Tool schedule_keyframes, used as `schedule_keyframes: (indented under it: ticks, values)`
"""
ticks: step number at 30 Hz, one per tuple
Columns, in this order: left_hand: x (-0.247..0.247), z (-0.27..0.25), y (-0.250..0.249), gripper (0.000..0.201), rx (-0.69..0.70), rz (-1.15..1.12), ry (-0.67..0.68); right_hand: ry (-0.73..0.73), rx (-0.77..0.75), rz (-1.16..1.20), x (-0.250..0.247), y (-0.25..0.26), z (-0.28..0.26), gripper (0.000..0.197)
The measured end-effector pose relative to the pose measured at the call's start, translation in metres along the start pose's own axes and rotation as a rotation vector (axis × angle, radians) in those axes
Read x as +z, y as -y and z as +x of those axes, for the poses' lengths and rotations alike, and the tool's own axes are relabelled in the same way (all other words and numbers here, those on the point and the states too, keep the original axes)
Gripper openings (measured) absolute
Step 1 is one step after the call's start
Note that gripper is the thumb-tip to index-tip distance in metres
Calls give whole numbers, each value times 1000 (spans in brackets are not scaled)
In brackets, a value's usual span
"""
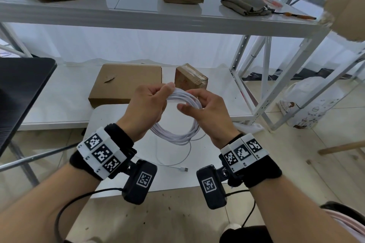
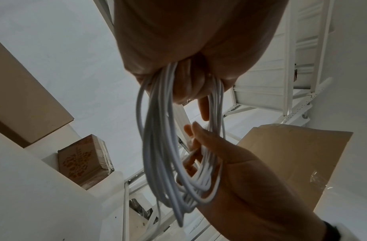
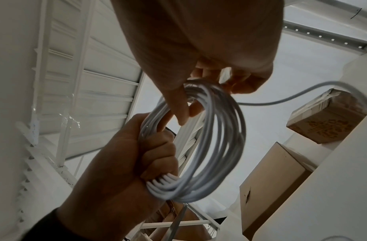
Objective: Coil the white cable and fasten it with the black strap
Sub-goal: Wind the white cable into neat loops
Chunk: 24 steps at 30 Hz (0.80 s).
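The white cable (image 1: 177, 134) is wound into a coil of several loops, held up in the air over a small white table (image 1: 110, 120). My left hand (image 1: 158, 96) grips the coil's upper left in a fist, with the loops bunched through it (image 3: 157, 184). My right hand (image 1: 193, 102) holds the coil's upper right, fingers curled over the loops and thumb underneath (image 3: 184, 104). A loose tail (image 1: 173, 163) trails down onto the table and ends in a USB plug (image 1: 184, 169). No black strap shows in any view.
A flat cardboard box (image 1: 126, 83) and a small taped box (image 1: 190, 78) lie on the low white shelf behind the table. A dark panel (image 1: 21, 89) stands at the left. White shelf uprights (image 1: 264, 77) and a plastic bag (image 1: 308, 102) are at the right.
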<state>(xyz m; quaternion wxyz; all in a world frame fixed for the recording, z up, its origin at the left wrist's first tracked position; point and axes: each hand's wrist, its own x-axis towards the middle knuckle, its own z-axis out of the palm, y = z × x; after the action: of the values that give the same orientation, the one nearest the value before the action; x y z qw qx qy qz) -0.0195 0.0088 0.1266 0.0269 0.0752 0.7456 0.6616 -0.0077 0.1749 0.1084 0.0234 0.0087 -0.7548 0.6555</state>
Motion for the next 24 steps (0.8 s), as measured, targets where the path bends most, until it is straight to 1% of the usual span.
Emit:
schedule_keyframes:
  ticks: [2,3,7,10,14,17,18,19,20,21,22,24]
  values:
    - [-1,1,0,48,11,7,-8,-7,-10,4,0,0,0,23]
    - [-2,1,0,48,22,20,-13,-1,-3,7,1,0,0,22]
    - [-4,2,1,45,52,47,-14,46,47,102,1,1,-1,28]
    - [-6,3,2,45,32,26,-18,74,105,220,-1,2,-3,28]
    - [-6,5,3,48,-7,-31,-11,144,246,405,-3,2,1,21]
    - [-6,6,5,49,-36,-107,-14,205,406,525,-1,5,3,29]
    - [-7,6,5,46,-53,-146,-17,227,438,547,-2,5,4,22]
    - [-7,7,5,42,-72,-188,-20,257,465,569,-2,8,4,10]
    - [-8,7,4,39,-91,-234,-21,279,473,574,-2,9,3,19]
    - [-9,8,3,38,-108,-285,-18,280,483,568,-2,10,1,32]
    - [-10,9,2,38,-120,-343,-12,277,474,587,-2,10,1,39]
    - [-11,10,1,39,-126,-474,7,240,452,647,0,13,-1,40]
